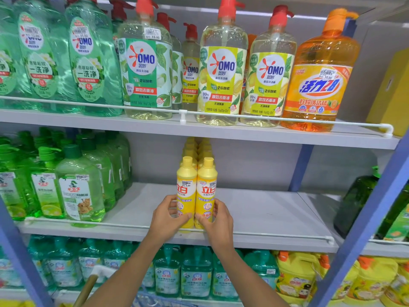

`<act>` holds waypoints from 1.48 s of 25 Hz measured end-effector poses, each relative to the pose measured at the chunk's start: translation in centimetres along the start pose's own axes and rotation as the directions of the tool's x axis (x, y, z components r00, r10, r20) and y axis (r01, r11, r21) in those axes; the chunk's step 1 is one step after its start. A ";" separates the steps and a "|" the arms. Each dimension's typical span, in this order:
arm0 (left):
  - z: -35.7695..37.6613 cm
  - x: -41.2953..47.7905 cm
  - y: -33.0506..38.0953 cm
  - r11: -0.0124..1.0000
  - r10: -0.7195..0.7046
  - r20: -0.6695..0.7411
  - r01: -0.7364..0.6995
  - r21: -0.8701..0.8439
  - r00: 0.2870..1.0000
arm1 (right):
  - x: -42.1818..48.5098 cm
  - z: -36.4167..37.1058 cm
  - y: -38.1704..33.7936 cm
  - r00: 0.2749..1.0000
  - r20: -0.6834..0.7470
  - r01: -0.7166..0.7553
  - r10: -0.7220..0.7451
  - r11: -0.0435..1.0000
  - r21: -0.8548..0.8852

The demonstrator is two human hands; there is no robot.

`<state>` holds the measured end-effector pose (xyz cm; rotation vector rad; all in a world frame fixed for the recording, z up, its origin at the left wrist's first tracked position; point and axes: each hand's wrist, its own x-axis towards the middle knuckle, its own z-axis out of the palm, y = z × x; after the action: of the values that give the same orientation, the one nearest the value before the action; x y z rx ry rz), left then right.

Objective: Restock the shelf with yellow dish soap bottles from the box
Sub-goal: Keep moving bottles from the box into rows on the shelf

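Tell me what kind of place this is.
Probably a shop's cleaning aisle: railed shelves stacked in tiers, a price sticker on a pump bottle, and yellow dish soap bottles queued in rows.

2 yellow dish soap bottles (196, 191) stand touching at the middle shelf (261, 218) front — left hand (168, 214) grips one, right hand (218, 220) the other.

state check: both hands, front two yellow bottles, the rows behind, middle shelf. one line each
left front bottle: upright, capped, at the front rail, held.
right front bottle: upright, capped, touching the left one, held.
left hand: grips left front bottle low down.
right hand: grips right front bottle low down.
rear yellow bottles: upright, capped, two rows behind the front pair.
middle shelf: bare either side of the yellow rows.
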<state>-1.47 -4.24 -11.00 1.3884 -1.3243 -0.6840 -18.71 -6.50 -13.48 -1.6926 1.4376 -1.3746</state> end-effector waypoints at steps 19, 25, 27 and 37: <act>0.9 0.3 -0.4 0.997 0.026 -0.120 -0.017 0.078 0.992 | 0.2 0.0 0.0 1.000 -0.001 -0.023 0.023 0.999 -0.025; 0.5 0.3 -0.7 0.998 0.040 -0.104 -0.034 0.058 0.994 | 0.6 -0.3 0.3 1.000 0.014 -0.006 0.007 0.998 -0.055; 0.6 0.2 -0.7 0.997 0.062 -0.121 -0.056 0.052 0.991 | 0.7 -0.4 0.3 1.000 0.012 0.006 -0.005 0.998 -0.068; 1.3 -0.6 -0.1 0.992 0.077 -0.169 -0.058 0.111 0.983 | 1.1 -0.9 0.2 0.997 0.071 0.044 -0.034 0.988 -0.145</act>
<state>-2.70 -4.11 -11.60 1.4459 -1.2779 -0.4430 -19.75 -7.38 -12.94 -1.8509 1.5056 -1.2455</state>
